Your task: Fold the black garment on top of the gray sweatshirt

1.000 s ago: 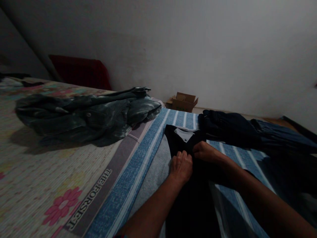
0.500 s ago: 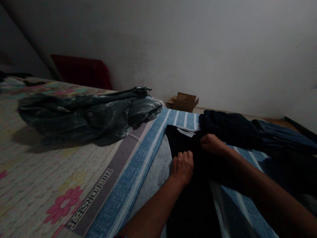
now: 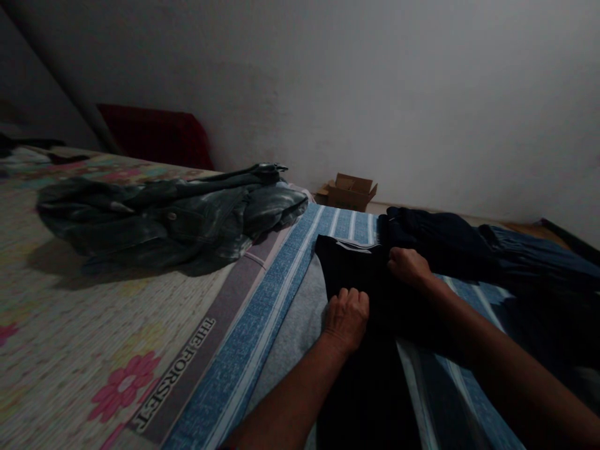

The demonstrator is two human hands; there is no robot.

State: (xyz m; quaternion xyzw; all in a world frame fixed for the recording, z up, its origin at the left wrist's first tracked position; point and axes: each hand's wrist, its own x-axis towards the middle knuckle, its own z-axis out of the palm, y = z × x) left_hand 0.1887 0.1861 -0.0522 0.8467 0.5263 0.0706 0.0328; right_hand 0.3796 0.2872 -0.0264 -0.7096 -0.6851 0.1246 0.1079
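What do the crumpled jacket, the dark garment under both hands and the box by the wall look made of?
Jacket: likely washed denim, faded, with a metal button. Dark garment: soft matte fabric, perhaps knit; too dim to be sure. Box: brown cardboard, flaps open.

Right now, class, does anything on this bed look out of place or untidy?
Yes. A grey-green denim jacket lies crumpled in a heap on the floral bedspread, not laid flat. The black garment under the left hand and right hand lies smooth by comparison.
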